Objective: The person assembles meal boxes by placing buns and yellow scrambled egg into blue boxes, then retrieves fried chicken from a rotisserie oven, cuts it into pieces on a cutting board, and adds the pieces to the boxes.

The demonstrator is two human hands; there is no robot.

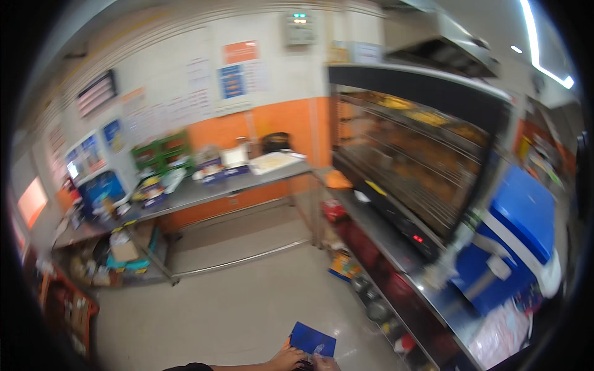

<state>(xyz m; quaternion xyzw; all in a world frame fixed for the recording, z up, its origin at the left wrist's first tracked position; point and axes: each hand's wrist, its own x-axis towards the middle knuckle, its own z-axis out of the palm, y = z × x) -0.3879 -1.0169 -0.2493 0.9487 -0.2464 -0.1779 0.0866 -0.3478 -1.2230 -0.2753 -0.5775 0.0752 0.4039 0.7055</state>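
Low in the head view, a flat blue piece (312, 339), card-like with a hint of orange along its left edge, is held in front of my body. My left hand (288, 358) grips its left and near side, with the fingers closed. At its near right corner is my right hand (325, 363), partly cut off by the lower edge and blurred; its fingers appear bent against the piece. A small pale, shiny patch shows between the hands, too blurred to name.
A steel table (204, 196) along the far wall holds green crates (162, 151), boxes and a white tray (275, 162). On the right counter stand a glass-fronted food warmer (408, 154) and a blue cooler box (507, 241). An orange crate (68, 309) sits at the left.
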